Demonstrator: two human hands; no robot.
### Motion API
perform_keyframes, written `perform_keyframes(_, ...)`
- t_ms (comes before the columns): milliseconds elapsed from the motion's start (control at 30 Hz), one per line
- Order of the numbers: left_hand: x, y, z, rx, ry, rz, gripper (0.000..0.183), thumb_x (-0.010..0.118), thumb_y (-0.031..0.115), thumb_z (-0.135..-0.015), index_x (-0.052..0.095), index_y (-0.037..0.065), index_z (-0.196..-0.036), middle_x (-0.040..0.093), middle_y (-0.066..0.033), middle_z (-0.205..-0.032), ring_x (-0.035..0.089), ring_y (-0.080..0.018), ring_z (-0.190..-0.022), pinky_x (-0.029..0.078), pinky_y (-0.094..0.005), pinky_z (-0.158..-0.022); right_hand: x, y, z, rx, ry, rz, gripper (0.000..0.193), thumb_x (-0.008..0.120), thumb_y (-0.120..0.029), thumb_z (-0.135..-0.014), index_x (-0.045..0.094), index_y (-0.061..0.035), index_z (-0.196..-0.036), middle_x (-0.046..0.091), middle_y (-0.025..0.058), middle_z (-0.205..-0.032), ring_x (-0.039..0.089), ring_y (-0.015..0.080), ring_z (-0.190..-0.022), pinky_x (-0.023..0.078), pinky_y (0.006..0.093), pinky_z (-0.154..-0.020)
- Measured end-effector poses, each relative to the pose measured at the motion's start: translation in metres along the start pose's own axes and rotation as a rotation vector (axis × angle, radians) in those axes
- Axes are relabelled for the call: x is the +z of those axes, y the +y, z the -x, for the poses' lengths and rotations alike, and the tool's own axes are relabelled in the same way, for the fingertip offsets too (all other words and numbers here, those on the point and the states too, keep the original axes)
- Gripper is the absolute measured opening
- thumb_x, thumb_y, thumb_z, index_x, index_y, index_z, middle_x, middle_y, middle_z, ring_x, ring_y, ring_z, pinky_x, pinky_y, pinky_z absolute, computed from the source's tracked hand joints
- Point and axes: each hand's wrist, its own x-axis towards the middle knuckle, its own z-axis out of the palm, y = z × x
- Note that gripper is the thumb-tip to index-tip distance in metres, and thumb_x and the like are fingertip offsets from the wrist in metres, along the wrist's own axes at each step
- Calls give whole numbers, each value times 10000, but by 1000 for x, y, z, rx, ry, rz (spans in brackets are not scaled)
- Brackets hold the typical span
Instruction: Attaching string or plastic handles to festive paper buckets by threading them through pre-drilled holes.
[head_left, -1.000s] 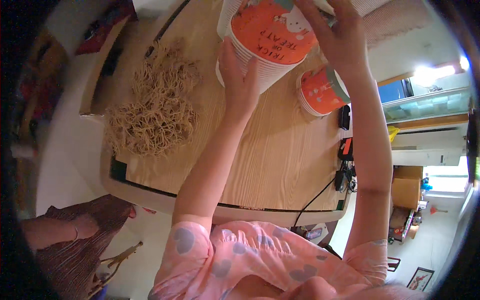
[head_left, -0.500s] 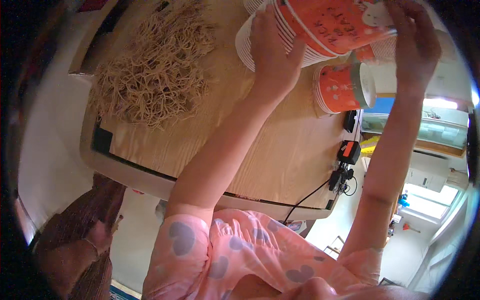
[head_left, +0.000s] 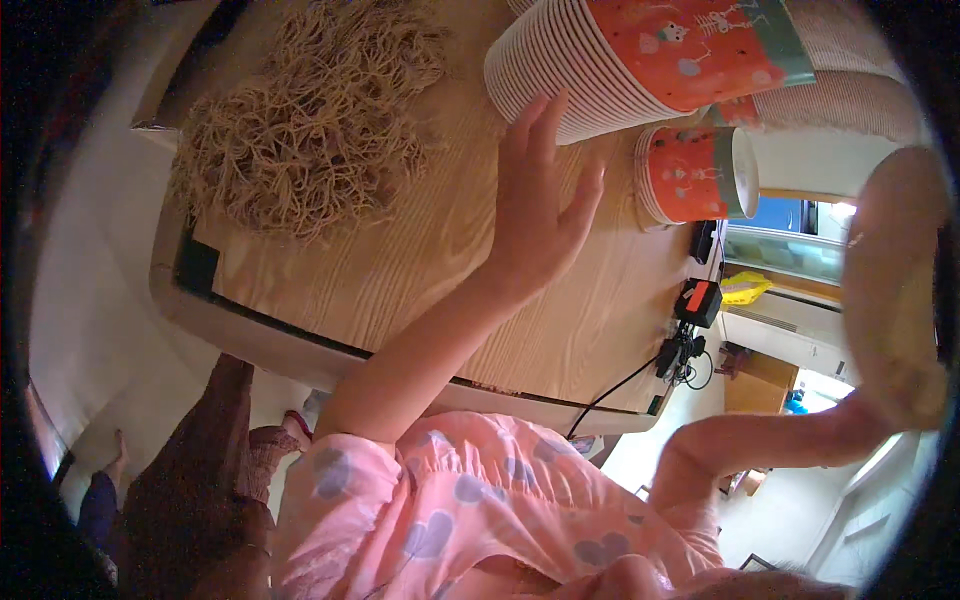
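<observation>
My left hand (head_left: 540,205) is open, its fingers apart. Its fingertips overlap the white rims of a long nested stack of orange paper cups (head_left: 690,50) lying on its side; I cannot tell whether they touch. The cups carry skeleton pictures and green bases. My right arm reaches out to the right, away from the cups. At its end a long tan shape (head_left: 895,270) is blurred and cut by the dark rim, so the fingers of my right hand cannot be made out. A shorter stack of the same cups (head_left: 690,175) sits beside the long one.
A heap of tangled beige string netting (head_left: 310,130) lies on the wooden table (head_left: 440,300) at the left. More cup stacks (head_left: 835,100) stand behind. A black adapter (head_left: 697,302) and cables (head_left: 680,358) lie by the right edge. A person in dark brown clothes (head_left: 200,480) is at the lower left.
Both hands have let go of the cup stack. My right hand has swung out and down to the right. My left hand has drawn back a little, fingers spread. More cup rims show.
</observation>
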Motion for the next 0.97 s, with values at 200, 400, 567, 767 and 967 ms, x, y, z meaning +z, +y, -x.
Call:
perform_keyframes(200,-2,6,31,-432,-342,443,394,546,209,-879,465,15,-1212,534,-155,-1141,540,-261,-1014,432,-356,-864,9,-46,76,222,-246,-120,312,550,-256,-874,526,-43,-1101,578,106,-1045,538,208,-997,430,333,-869)
perform_keyframes(400,-11,-10,47,-508,-585,332,240,569,183,-854,593,8,-1016,642,-120,-862,618,-202,-776,481,-333,-681,45,-28,158,449,-495,-377,231,540,-202,-881,562,-42,-1045,596,75,-996,552,189,-932,438,308,-815)
perform_keyframes(567,19,7,41,-379,-628,116,207,580,188,-824,619,5,-911,638,-127,-833,614,-263,-708,491,-359,-663,49,39,223,611,-710,-479,173,532,-158,-886,592,-41,-998,612,49,-954,564,174,-877,446,287,-770)
perform_keyframes(767,73,-37,9,64,-842,-231,181,573,152,-788,621,24,-906,626,-150,-900,603,-313,-843,471,-416,-754,84,104,204,605,-535,-487,155,571,-65,-844,588,-19,-991,608,91,-970,558,204,-926,434,306,-833)
perform_keyframes(967,144,-78,-19,-102,-511,-352,442,527,129,-796,483,58,-1230,466,-219,-1254,430,-281,-1194,282,-372,-1035,140,112,153,304,-567,-337,223,582,-101,-839,592,-27,-1049,596,134,-1073,553,282,-1021,414,380,-904)
